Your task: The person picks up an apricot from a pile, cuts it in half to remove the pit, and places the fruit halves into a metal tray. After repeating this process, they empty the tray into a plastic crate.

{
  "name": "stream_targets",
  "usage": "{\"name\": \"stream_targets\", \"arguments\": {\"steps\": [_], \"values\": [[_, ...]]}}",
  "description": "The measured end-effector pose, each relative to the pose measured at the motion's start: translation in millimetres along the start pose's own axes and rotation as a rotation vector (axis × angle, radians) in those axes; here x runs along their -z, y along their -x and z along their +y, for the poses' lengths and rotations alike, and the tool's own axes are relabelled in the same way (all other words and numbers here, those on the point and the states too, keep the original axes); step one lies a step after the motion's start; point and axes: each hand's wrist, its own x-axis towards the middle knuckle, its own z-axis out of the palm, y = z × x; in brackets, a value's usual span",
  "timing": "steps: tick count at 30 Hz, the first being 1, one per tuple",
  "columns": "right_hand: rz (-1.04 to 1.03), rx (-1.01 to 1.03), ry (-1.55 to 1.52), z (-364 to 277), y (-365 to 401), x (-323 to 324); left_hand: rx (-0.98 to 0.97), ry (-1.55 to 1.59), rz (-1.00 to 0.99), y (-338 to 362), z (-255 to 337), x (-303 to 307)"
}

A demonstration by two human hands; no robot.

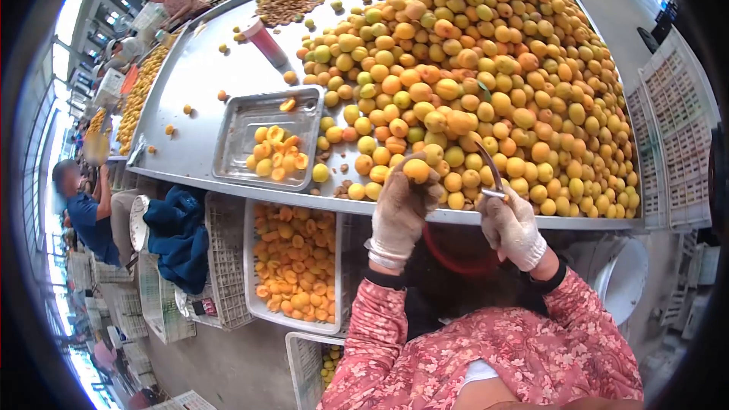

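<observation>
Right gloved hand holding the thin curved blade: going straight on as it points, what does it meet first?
Probably the yellow-orange apricots at the heap's near edge on the steel table, just past the right hand and its curved blade. Depth is unclear; the left hand's held apricot sits aside.

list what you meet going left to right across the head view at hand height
person in blue shirt, dark blue cloth, tray of halved apricots, left hand holding apricot, right hand holding knife, stacked white crates
</observation>
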Motion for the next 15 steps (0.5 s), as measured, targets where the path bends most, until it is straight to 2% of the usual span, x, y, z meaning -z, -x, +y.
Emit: {"name": "stream_targets", "arguments": {"steps": [1,2,3,4,5,6,7,8,10,12,14,15], "values": [[-0.065,0.105,-0.005,10,-4,5,0.008,-0.003,-0.004,4,-11,-2],[-0.063,0.1,0.174,-1,-5,2,0.018,-0.005,-0.011,8,-20,-5],[-0.07,0.201,0.283,1,-8,1,-0.053,-0.139,-0.114,11,-28,-5],[-0.082,0.3,0.398,4,-11,-1,-0.036,-0.124,-0.122,14,-36,-9],[-0.098,0.381,0.43,2,-13,-5,-0.087,-0.269,-0.046,17,-37,-25],[-0.114,0.351,0.456,6,-15,-3,-0.141,-0.416,0.032,19,-36,-36],[-0.101,0.298,0.472,3,-15,-4,-0.016,-0.178,0.012,20,-34,-37],[-0.091,0.242,0.484,0,-14,-6,-0.011,-0.166,0.014,20,-36,-35],[-0.073,0.198,0.473,2,-13,-8,-0.094,-0.432,0.021,19,-40,-32],[-0.062,0.158,0.456,8,-14,-11,-0.121,-0.472,0.043,19,-48,-29],[-0.065,0.238,0.454,13,-14,-12,-0.154,-0.512,0.064,19,-46,-26],[-0.059,0.145,0.398,13,-13,-14,-0.075,-0.469,0.066,20,-42,-24]]}}
